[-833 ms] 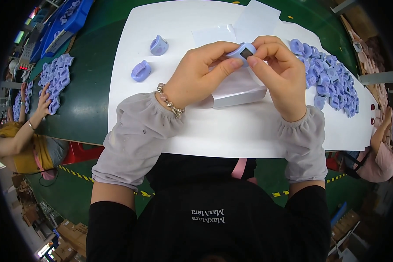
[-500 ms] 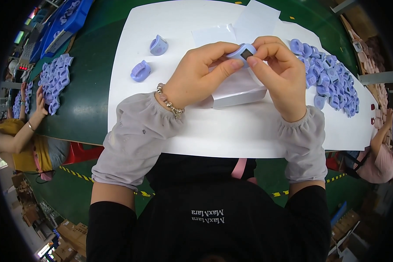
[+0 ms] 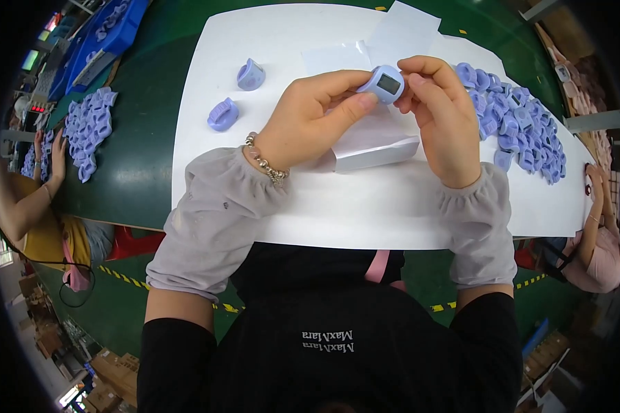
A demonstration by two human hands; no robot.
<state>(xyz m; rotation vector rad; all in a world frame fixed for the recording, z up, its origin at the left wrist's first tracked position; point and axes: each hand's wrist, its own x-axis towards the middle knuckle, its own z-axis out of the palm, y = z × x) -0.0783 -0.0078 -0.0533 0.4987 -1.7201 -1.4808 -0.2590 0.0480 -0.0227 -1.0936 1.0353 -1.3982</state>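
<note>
The left hand (image 3: 306, 117) holds a lilac watch-like device (image 3: 381, 85) between thumb and fingers, pinching it by its band on the left side, its dark rectangular window facing up. The right hand (image 3: 449, 117) is just beside the device's right edge, its fingers curled and the thumb near the index finger; whether the fingertips touch the device or pinch something thin, I cannot tell.

The step in hand looks like close handling or checking of this one piece, the left hand steadying it and the right working near the window. The next move seems to call for a firm left pinch and light right fingertips, so that the window is not scuffed.

Below the hands, a folded white paper (image 3: 377, 157) rests on the white-covered counter (image 3: 365, 213). To the left, well apart from the hands, two loose lilac pieces (image 3: 251, 74) lie near each other. Beyond the hands are a clear film (image 3: 334, 58) and a white sheet (image 3: 408, 31). A heap of like pieces (image 3: 520, 124) spreads to the right. Farther left, a second heap (image 3: 88, 131) lies on a dark green surface (image 3: 136, 151), beside a co-worker's hand (image 3: 58, 157).
</note>
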